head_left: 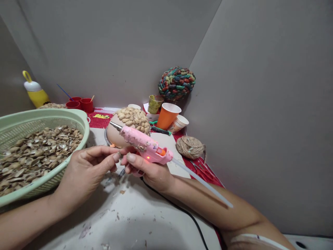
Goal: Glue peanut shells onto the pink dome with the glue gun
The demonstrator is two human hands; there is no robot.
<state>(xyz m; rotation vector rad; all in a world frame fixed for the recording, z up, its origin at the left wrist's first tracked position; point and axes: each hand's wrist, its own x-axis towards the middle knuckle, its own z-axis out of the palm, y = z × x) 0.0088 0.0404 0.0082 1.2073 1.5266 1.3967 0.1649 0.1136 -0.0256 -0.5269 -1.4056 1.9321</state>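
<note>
My right hand (153, 170) is wrapped round a pink hot glue gun (142, 140), its metal nozzle pointing up and left. A small light glows on its side, and a clear glue stick (205, 184) sticks out of its back over my forearm. Close by, my left hand (85, 170) is closed in a pinch, thumb against fingers, meeting the right fingertips. What lies in that pinch is too small to make out. Behind the gun stands a round pale form (114, 133), its upper right side covered with nutshells (132, 117); the gun hides part of it.
A green basket (87, 130) of shell halves (39, 152) stands left. Further back are red cups (86, 105), a yellow bottle (37, 97), an orange cup (168, 116), and a multicoloured ball (177, 83). Twine (191, 147) and red-handled scissors (203, 172) lie right; a black cord (179, 208) crosses the white table.
</note>
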